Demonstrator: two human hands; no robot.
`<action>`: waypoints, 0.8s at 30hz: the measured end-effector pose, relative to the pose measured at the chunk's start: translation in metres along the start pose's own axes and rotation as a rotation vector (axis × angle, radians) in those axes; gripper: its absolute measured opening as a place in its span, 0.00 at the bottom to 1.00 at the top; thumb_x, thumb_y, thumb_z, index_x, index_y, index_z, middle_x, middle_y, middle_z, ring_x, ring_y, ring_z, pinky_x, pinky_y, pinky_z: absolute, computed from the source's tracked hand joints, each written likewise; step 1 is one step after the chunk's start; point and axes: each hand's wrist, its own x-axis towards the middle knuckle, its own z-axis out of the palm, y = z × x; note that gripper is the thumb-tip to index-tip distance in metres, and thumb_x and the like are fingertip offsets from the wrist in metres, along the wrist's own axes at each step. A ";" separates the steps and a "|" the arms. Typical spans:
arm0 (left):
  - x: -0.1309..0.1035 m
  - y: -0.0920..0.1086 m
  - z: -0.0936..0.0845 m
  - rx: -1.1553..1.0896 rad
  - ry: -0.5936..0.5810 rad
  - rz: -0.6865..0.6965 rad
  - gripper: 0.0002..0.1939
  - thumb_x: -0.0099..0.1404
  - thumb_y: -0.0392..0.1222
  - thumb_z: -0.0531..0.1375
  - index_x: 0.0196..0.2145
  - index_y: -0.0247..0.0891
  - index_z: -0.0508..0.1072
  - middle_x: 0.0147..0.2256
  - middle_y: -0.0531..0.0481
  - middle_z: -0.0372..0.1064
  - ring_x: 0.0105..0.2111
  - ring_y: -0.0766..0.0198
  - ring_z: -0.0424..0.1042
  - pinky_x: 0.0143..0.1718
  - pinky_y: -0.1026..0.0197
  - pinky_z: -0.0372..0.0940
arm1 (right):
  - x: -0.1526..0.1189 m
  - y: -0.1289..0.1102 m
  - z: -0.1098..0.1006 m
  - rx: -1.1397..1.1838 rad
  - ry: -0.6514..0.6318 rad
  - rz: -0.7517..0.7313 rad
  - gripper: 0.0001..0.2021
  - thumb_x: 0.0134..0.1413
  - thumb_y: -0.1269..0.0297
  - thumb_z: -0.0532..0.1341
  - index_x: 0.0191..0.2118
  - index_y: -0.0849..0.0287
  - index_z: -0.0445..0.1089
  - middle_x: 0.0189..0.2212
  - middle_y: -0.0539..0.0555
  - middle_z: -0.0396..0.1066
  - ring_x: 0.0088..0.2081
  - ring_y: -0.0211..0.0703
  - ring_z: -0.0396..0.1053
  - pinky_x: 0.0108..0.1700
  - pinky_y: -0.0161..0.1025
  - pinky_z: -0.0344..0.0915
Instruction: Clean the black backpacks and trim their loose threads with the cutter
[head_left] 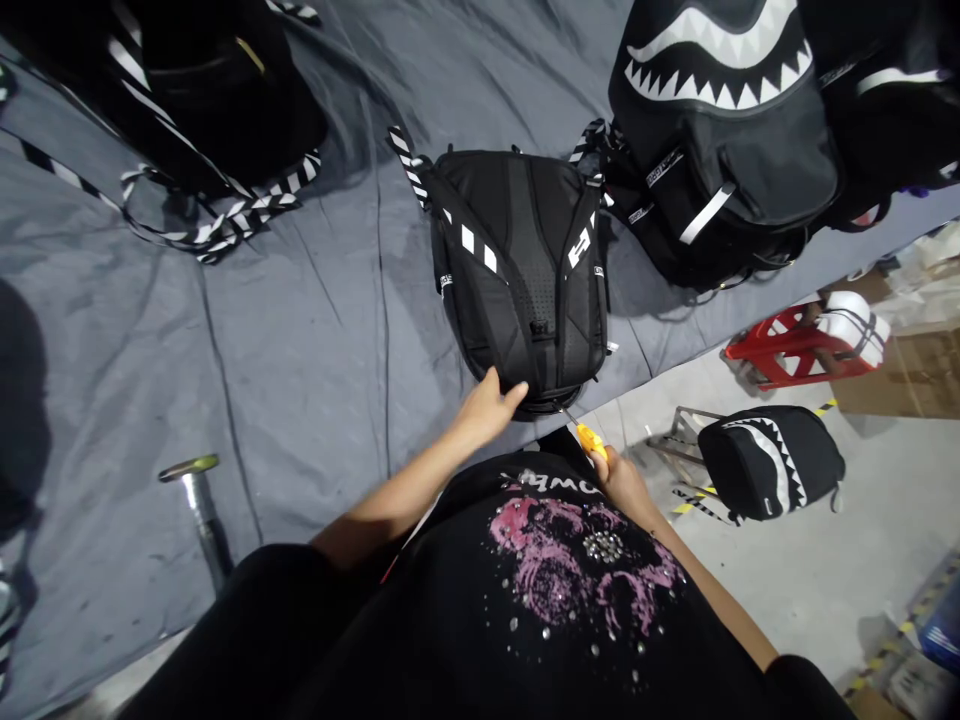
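A black backpack point(534, 270) lies on the grey cloth-covered table with its strap side up. Its straps carry white marks. My left hand point(484, 412) rests against the end of the backpack closest to me, with thumb and forefinger apart; the other fingers are partly hidden. In my closed right hand point(624, 482) is a yellow-handled tool point(590, 438) with a thin metal shaft. The shaft's tip reaches the backpack's near edge, by a dark loop or seam. Exactly what the tip touches is too small to tell.
Another black backpack point(731, 120) with a toothed-mouth print lies at the upper right. Black bags with striped straps point(225, 215) are at the upper left. A hammer-like metal tool point(196, 490) is at the lower left. Beyond the table edge are a printed backpack point(772, 462) and a red frame point(780, 350).
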 end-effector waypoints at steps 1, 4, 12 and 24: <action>-0.015 0.002 0.002 0.258 0.102 0.086 0.40 0.58 0.50 0.66 0.63 0.32 0.60 0.64 0.32 0.56 0.66 0.39 0.51 0.67 0.36 0.44 | 0.001 0.001 -0.001 0.015 -0.007 -0.012 0.21 0.70 0.50 0.43 0.46 0.56 0.67 0.32 0.57 0.76 0.35 0.45 0.73 0.31 0.35 0.55; -0.042 0.004 0.017 0.825 0.314 0.380 0.42 0.63 0.50 0.61 0.68 0.30 0.50 0.69 0.30 0.41 0.69 0.38 0.40 0.68 0.35 0.42 | 0.008 0.007 -0.005 0.052 -0.028 -0.082 0.21 0.70 0.50 0.42 0.47 0.56 0.67 0.34 0.56 0.76 0.37 0.45 0.74 0.33 0.35 0.57; 0.031 -0.021 0.080 1.268 0.062 0.546 0.40 0.60 0.32 0.57 0.69 0.33 0.50 0.69 0.31 0.44 0.69 0.39 0.43 0.66 0.32 0.40 | 0.024 0.033 -0.017 0.045 -0.019 -0.107 0.18 0.69 0.54 0.46 0.46 0.58 0.69 0.35 0.59 0.77 0.37 0.48 0.75 0.34 0.36 0.57; 0.074 0.034 0.085 0.899 0.179 0.501 0.43 0.56 0.27 0.55 0.69 0.41 0.52 0.51 0.42 0.73 0.53 0.50 0.71 0.65 0.40 0.51 | 0.036 0.115 -0.031 0.495 0.163 -0.190 0.25 0.64 0.41 0.40 0.40 0.56 0.63 0.25 0.54 0.73 0.29 0.49 0.73 0.36 0.43 0.66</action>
